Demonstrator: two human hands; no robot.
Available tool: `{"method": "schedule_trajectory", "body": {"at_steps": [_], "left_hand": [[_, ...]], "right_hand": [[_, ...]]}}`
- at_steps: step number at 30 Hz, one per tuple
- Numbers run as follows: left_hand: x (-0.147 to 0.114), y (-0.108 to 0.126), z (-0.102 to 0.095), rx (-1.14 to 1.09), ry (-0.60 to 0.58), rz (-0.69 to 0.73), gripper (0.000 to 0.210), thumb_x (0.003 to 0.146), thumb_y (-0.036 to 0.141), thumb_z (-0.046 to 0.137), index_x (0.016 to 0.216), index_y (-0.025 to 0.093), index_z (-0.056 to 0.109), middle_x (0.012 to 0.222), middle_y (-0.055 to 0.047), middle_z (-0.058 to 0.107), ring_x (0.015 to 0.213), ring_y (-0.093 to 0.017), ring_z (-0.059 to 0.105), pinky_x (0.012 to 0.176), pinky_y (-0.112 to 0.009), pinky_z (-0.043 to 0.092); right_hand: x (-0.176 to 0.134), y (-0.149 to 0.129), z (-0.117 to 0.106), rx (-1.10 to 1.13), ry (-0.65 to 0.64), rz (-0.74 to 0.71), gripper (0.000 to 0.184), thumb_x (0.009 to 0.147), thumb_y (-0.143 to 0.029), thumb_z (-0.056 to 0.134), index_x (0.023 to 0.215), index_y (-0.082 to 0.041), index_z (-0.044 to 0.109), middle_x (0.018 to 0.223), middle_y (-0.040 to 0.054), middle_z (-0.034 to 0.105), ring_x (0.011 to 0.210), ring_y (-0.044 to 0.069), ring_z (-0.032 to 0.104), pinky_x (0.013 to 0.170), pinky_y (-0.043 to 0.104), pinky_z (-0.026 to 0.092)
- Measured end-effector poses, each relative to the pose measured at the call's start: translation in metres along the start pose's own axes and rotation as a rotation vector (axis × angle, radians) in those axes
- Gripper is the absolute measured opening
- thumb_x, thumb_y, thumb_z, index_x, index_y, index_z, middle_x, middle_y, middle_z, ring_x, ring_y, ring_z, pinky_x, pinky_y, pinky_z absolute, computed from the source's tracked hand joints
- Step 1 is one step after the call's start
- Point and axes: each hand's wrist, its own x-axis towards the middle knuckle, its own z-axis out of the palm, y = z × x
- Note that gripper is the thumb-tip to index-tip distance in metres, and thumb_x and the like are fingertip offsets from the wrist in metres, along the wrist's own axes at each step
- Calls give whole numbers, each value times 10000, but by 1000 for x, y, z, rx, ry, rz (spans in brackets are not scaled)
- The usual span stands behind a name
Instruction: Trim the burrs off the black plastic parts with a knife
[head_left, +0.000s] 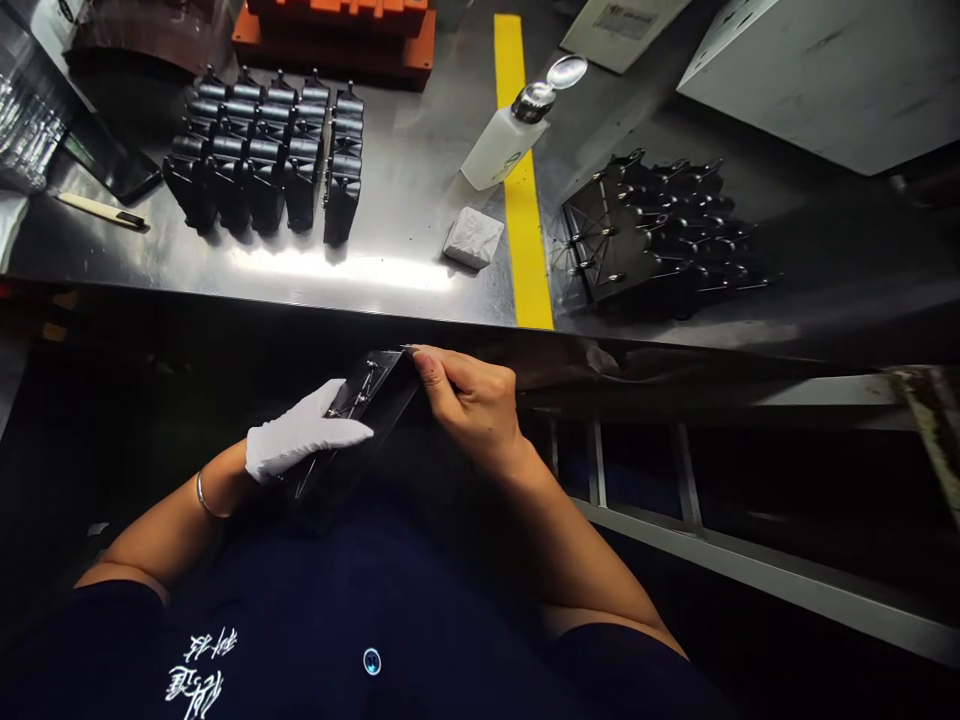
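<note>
My left hand (pixel 304 435), in a white glove, grips a long black molded part (pixel 386 395) with ribs and small shiny studs along one face. The part is tilted and held in front of my body, below the bench edge. My bare right hand (pixel 472 395) pinches at the part's upper end with thumb and forefinger. Something thin shows at those fingertips, too small to name. The lower end of the part fades into shadow.
Rows of black molded parts (pixel 262 150) stand at the left of the metal bench (pixel 405 240). A white pump bottle (pixel 502 145) and a grey-white block (pixel 474 238) sit by the yellow tape (pixel 525 220). More black parts (pixel 660 230) lie right; a pen-like tool (pixel 101 208) lies left.
</note>
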Motion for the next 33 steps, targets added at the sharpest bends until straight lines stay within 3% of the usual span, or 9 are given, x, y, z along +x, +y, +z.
{"method": "schedule_trajectory", "body": {"at_steps": [5, 8, 13, 15, 18, 21, 24, 29, 33], "left_hand": [[0, -1, 1, 27, -15, 15, 520, 715, 438, 750, 1139, 195, 574, 1101, -87, 625, 1053, -284, 600, 907, -453, 487], [4, -2, 3, 104, 38, 58, 551, 764, 524, 670, 1168, 165, 564, 1140, -102, 633, 1090, -294, 596, 930, -463, 487], [11, -21, 1, 517, 555, 371, 794, 587, 493, 828, 1251, 191, 514, 1179, -89, 643, 1097, -281, 616, 948, -423, 497], [12, -30, -2, 674, 637, 572, 809, 569, 472, 847, 1258, 216, 510, 1176, -76, 647, 1067, -261, 637, 928, -395, 513], [11, -35, -6, 813, 607, 723, 726, 624, 441, 828, 1251, 234, 527, 1111, -55, 670, 978, -220, 673, 858, -337, 543], [9, -33, -8, 847, 565, 715, 700, 643, 419, 824, 1249, 220, 537, 1067, -59, 682, 941, -212, 684, 832, -319, 553], [9, -33, -13, 831, 515, 736, 719, 633, 417, 829, 1256, 217, 533, 1113, -69, 673, 991, -230, 674, 875, -341, 547], [10, -39, -20, 757, 389, 607, 781, 596, 445, 838, 1279, 224, 532, 1158, -78, 660, 1031, -262, 661, 922, -394, 535], [11, -41, -20, 654, 322, 542, 836, 565, 434, 859, 1299, 223, 517, 1182, -83, 652, 1057, -275, 650, 958, -420, 513]], "right_hand": [[-6, 1, -1, -94, -109, -54, 276, 938, -276, 518, 761, -202, 716, 678, 31, 727, 576, 137, 672, 538, 226, 496], [-4, 1, -8, -27, -102, -62, 287, 961, -312, 480, 832, -199, 710, 756, 40, 739, 646, 145, 685, 577, 232, 506], [2, -2, -21, -113, -6, -179, 321, 939, -437, 517, 845, -166, 660, 692, 50, 681, 607, 144, 623, 568, 250, 459], [3, -3, -23, -200, -50, -275, 378, 924, -492, 522, 773, -162, 627, 621, 33, 628, 543, 128, 557, 532, 249, 409], [3, -3, -26, -275, -160, -366, 430, 947, -469, 494, 638, -174, 550, 538, 3, 543, 492, 105, 479, 496, 247, 332], [4, -4, -31, -340, -246, -429, 484, 955, -431, 500, 540, -185, 460, 481, -24, 449, 453, 89, 386, 477, 258, 258], [6, -5, -34, -378, -257, -450, 505, 949, -510, 461, 572, -176, 496, 523, -12, 465, 482, 94, 381, 489, 257, 250], [8, -6, -36, -297, -343, -495, 533, 953, -506, 451, 532, -179, 451, 506, -26, 420, 480, 87, 347, 490, 258, 231], [8, -6, -36, -283, -298, -508, 544, 932, -544, 457, 532, -175, 466, 507, -23, 423, 482, 88, 350, 485, 255, 236]]}}
